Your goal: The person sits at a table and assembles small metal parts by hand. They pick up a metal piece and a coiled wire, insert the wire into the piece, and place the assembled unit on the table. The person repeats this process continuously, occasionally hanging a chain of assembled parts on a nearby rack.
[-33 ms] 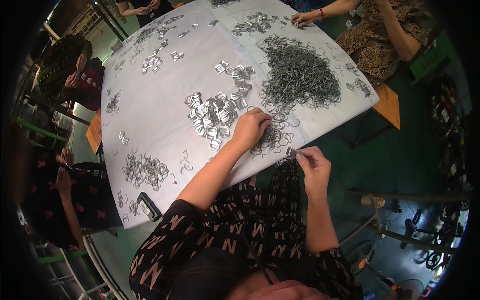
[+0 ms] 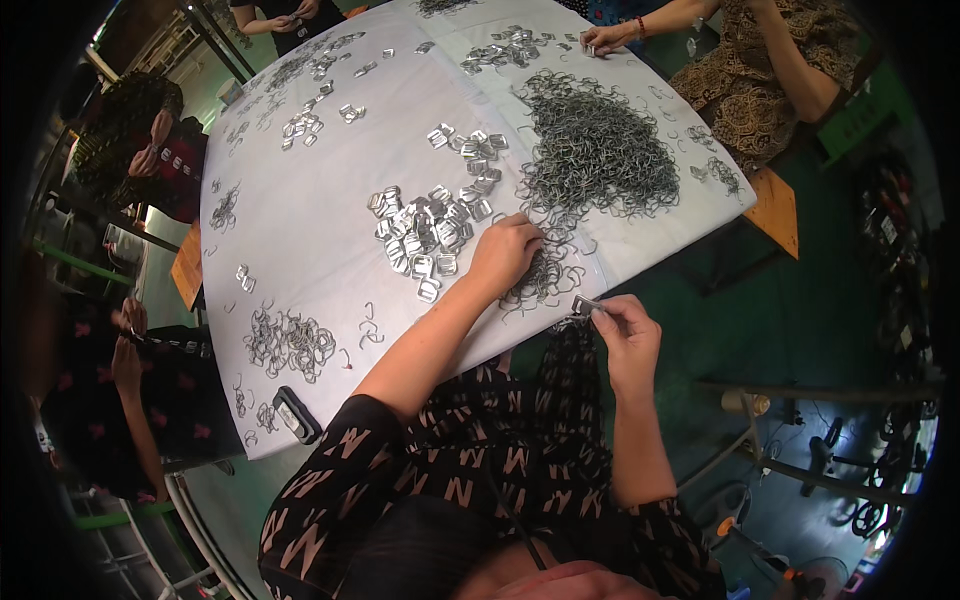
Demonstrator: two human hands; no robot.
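— While reaching into the loose wire clips [image 2: 545, 275] at the bench's [image 2: 320, 220] near edge, left hand [image 2: 505, 255] curled over them; closed or not, hard to tell.
— Right hand [image 2: 625, 335]?
— Fingers pinching a small metal piece [image 2: 585, 303] just off that edge. Finished buckles [image 2: 425, 230] mid-bench; big wire heap [image 2: 595, 150] left. Bare cloth leftward.

free: bare tabletop [image 2: 300, 215] left | blocked: wire pile [image 2: 595, 150], clip cluster [image 2: 425, 225]

Bright overhead light, dark fisheye rim, perhaps slight blur.
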